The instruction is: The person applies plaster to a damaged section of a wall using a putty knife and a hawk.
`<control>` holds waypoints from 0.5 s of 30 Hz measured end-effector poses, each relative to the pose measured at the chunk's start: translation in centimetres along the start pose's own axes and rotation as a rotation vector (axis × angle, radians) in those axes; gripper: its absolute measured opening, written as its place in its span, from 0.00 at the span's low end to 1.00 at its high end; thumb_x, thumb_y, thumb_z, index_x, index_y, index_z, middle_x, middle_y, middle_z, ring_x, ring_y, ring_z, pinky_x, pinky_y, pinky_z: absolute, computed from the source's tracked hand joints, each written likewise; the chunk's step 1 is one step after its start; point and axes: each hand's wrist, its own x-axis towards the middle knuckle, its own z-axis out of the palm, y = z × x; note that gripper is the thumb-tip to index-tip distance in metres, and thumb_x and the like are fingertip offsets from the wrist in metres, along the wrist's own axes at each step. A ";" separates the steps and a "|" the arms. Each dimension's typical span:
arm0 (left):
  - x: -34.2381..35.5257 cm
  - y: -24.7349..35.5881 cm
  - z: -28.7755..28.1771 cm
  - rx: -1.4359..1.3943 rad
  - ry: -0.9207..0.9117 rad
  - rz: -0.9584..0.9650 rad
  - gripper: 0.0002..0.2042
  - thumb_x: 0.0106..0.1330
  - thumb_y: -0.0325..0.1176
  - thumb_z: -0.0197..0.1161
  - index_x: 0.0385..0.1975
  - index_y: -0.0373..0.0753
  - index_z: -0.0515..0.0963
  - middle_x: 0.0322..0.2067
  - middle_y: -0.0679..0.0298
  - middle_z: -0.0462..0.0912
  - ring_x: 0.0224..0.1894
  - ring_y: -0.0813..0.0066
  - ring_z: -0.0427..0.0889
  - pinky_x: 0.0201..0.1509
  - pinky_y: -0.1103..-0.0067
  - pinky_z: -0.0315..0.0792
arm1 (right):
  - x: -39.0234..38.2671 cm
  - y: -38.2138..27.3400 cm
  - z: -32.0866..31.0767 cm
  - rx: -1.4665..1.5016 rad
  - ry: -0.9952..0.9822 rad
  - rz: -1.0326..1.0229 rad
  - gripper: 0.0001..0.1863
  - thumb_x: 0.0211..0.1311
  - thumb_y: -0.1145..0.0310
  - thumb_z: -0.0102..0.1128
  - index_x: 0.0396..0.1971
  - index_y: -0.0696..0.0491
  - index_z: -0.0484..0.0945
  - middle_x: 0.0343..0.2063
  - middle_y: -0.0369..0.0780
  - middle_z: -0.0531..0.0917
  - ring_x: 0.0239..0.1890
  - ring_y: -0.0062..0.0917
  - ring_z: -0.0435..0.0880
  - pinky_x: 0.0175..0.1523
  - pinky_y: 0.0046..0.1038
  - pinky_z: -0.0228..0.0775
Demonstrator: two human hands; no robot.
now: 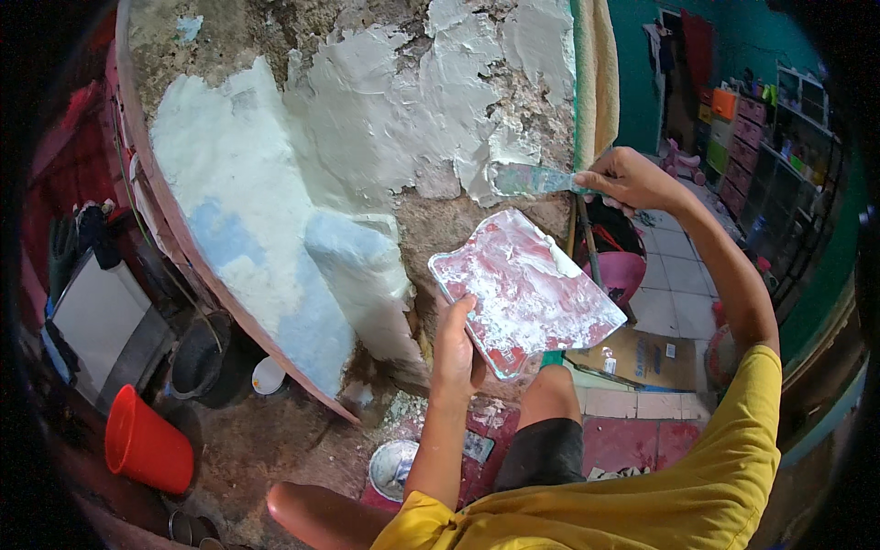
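Observation:
My left hand (456,341) grips the near left edge of a flat board (532,298), red under smears of white putty, with a thicker ridge of putty along its far right side. Up and to the right, my right hand (626,181) pinches the handle end of a putty knife (533,180). The knife's smeared blade points left and lies against the rough wall (541,110), at the lower border of a fresh white putty coat (367,110). Bare, brownish wall shows beneath the blade. Whether the whole blade edge touches the wall, I cannot tell.
A putty tub (394,467) stands on the floor by my left forearm. Further left are a red bucket (147,440) and a black bucket (203,362). A pink basin (623,273) and flattened cardboard (637,357) lie right of the wall's edge. Drawers (742,147) stand farther back.

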 end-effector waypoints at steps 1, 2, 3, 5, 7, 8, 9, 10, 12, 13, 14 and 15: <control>-0.1 0.1 0.2 0.006 0.000 0.016 0.18 0.61 0.32 0.49 0.52 0.35 0.63 0.44 0.60 0.74 0.44 0.71 0.76 0.49 0.74 0.71 | -0.3 -0.2 -0.2 -0.031 0.011 0.024 0.26 0.63 0.52 0.51 0.20 0.63 0.79 0.07 0.37 0.72 0.08 0.19 0.71 0.15 0.23 0.64; -0.1 0.2 0.4 0.012 -0.002 0.032 0.18 0.61 0.32 0.48 0.52 0.35 0.63 0.44 0.60 0.73 0.44 0.71 0.76 0.49 0.74 0.71 | -0.8 -0.4 -0.5 -0.062 0.022 0.050 0.26 0.63 0.53 0.51 0.19 0.63 0.78 0.07 0.38 0.71 0.08 0.20 0.71 0.15 0.24 0.64; -0.1 0.1 0.1 0.006 0.000 0.021 0.18 0.61 0.32 0.49 0.51 0.35 0.64 0.44 0.60 0.74 0.44 0.71 0.76 0.49 0.74 0.71 | -1.2 -0.2 -0.6 -0.092 0.026 0.079 0.26 0.63 0.53 0.51 0.18 0.63 0.78 0.06 0.38 0.71 0.08 0.20 0.71 0.16 0.25 0.64; 0.0 -0.1 -0.6 -0.005 0.004 -0.002 0.18 0.61 0.32 0.49 0.51 0.34 0.65 0.43 0.60 0.74 0.43 0.71 0.77 0.49 0.74 0.71 | -2.1 1.4 -0.7 -0.136 0.068 0.055 0.25 0.63 0.55 0.52 0.17 0.63 0.77 0.06 0.39 0.70 0.07 0.21 0.70 0.15 0.25 0.63; -0.1 -0.1 -0.5 -0.025 -0.003 -0.026 0.17 0.62 0.32 0.49 0.50 0.34 0.66 0.42 0.60 0.75 0.43 0.71 0.77 0.49 0.74 0.71 | -4.0 0.3 -1.5 -0.116 0.082 0.112 0.25 0.63 0.55 0.52 0.18 0.63 0.77 0.06 0.39 0.70 0.06 0.21 0.70 0.15 0.25 0.62; -0.1 -0.2 -0.5 -0.036 -0.006 -0.040 0.17 0.62 0.33 0.49 0.49 0.33 0.66 0.42 0.60 0.75 0.43 0.71 0.77 0.49 0.74 0.71 | -4.7 -0.1 -1.9 -0.108 0.072 0.196 0.24 0.62 0.56 0.53 0.18 0.63 0.78 0.06 0.38 0.70 0.07 0.20 0.70 0.15 0.25 0.62; -0.1 -0.2 -0.5 -0.037 -0.005 -0.028 0.17 0.62 0.33 0.49 0.49 0.33 0.67 0.41 0.60 0.75 0.44 0.71 0.77 0.49 0.74 0.71 | -5.1 -0.7 -2.0 -0.113 0.081 0.206 0.23 0.62 0.56 0.53 0.18 0.63 0.78 0.06 0.38 0.70 0.07 0.20 0.70 0.15 0.25 0.62; 0.0 -0.4 -0.6 -0.039 -0.003 -0.016 0.17 0.62 0.33 0.50 0.48 0.33 0.67 0.41 0.60 0.76 0.44 0.71 0.77 0.49 0.74 0.71 | -5.5 -1.2 -2.1 -0.118 0.090 0.215 0.23 0.62 0.56 0.53 0.19 0.62 0.78 0.06 0.37 0.70 0.07 0.19 0.70 0.15 0.25 0.62; 0.1 -0.5 -0.7 -0.050 0.013 -0.023 0.17 0.61 0.33 0.50 0.50 0.34 0.66 0.42 0.60 0.75 0.44 0.69 0.77 0.48 0.73 0.72 | -5.4 -2.3 -1.6 -0.112 0.106 0.242 0.23 0.60 0.55 0.55 0.20 0.62 0.79 0.08 0.42 0.73 0.09 0.26 0.73 0.18 0.28 0.65; 0.1 -0.6 -0.7 -0.054 0.023 -0.044 0.18 0.61 0.32 0.50 0.51 0.36 0.65 0.43 0.60 0.74 0.44 0.68 0.77 0.48 0.72 0.72 | -5.0 -2.2 -1.2 -0.187 0.135 0.105 0.22 0.60 0.55 0.55 0.21 0.62 0.79 0.10 0.44 0.74 0.12 0.31 0.74 0.20 0.30 0.66; 0.2 -0.7 -0.6 -0.058 0.035 -0.065 0.20 0.60 0.32 0.51 0.53 0.39 0.63 0.44 0.60 0.74 0.44 0.67 0.77 0.48 0.71 0.73 | -4.1 -1.7 -0.4 -0.262 0.162 -0.033 0.22 0.59 0.54 0.55 0.21 0.61 0.79 0.12 0.46 0.75 0.14 0.36 0.75 0.23 0.32 0.67; -0.1 -0.5 -0.5 -0.057 0.028 -0.058 0.20 0.60 0.32 0.51 0.53 0.39 0.63 0.44 0.60 0.74 0.44 0.67 0.77 0.48 0.71 0.73 | -3.1 -1.5 0.2 -0.336 0.191 -0.178 0.22 0.59 0.54 0.55 0.22 0.61 0.79 0.14 0.48 0.76 0.17 0.40 0.76 0.25 0.34 0.68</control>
